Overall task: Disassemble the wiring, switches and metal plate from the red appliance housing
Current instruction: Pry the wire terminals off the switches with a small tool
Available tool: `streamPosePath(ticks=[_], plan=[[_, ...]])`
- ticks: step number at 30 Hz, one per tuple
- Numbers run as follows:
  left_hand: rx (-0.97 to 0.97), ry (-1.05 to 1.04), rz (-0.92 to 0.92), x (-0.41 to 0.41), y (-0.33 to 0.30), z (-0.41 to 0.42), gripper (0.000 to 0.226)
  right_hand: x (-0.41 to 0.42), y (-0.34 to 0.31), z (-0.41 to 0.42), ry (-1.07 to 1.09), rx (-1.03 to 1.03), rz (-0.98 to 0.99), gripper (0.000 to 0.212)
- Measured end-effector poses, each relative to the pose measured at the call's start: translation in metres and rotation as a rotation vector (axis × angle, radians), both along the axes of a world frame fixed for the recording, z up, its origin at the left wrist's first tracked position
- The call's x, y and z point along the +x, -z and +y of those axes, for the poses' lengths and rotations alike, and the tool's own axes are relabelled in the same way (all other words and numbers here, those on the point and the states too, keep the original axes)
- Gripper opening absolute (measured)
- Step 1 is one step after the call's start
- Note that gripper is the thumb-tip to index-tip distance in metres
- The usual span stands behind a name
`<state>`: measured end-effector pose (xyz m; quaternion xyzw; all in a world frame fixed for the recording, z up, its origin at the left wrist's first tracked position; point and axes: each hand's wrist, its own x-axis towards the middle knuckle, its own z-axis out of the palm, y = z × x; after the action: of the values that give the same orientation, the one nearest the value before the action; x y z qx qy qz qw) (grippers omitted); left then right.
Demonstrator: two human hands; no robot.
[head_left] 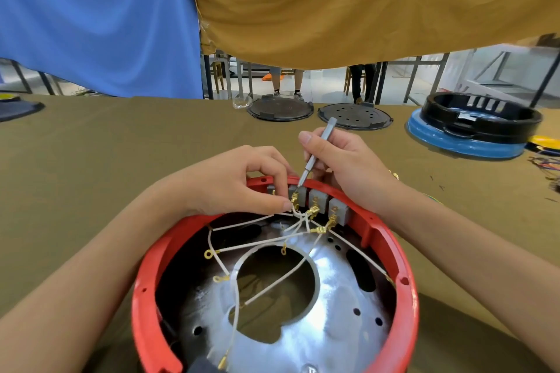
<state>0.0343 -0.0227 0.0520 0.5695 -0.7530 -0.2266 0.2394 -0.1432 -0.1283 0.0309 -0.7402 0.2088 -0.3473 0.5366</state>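
The red appliance housing [406,297] lies open side up in front of me. Inside it sits a shiny metal plate [333,312] with a large round hole. White wires [257,244] with brass terminals cross over the plate and run to grey switches [336,210] on the far rim. My left hand [239,182] pinches a brass terminal at the left switch. My right hand [342,160] grips a thin grey screwdriver [318,148], whose tip touches that same switch.
An olive cloth covers the table [121,160]. Two round black lids [280,109] [354,119] lie at the far edge. A black ring on a blue base [472,133] stands at the right, with loose coloured wires [545,163] beside it. People's legs show beyond the table.
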Motion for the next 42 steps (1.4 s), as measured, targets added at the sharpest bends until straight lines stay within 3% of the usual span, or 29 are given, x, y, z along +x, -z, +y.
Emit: streamPosePath(ticks=[8, 16, 25, 36, 42], plan=[[0.000, 0.004, -0.016, 0.000, -0.001, 0.000, 0.010, -0.001, 0.001, 0.000, -0.054, 0.036, 0.080, 0.036], [-0.008, 0.012, 0.008, -0.002, -0.001, 0.000, 0.009, -0.001, 0.004, 0.000, -0.015, 0.013, -0.089, 0.035], [-0.020, 0.036, 0.007, -0.001, -0.002, 0.002, 0.003, -0.001, 0.002, 0.002, -0.014, -0.064, -0.089, 0.033], [-0.093, -0.125, -0.177, 0.013, -0.014, 0.008, 0.019, -0.001, -0.001, 0.006, -0.026, -0.045, -0.102, 0.028], [-0.172, -0.172, -0.246, 0.010, -0.009, 0.002, 0.025, -0.004, -0.005, 0.012, -0.035, -0.142, 0.020, 0.030]])
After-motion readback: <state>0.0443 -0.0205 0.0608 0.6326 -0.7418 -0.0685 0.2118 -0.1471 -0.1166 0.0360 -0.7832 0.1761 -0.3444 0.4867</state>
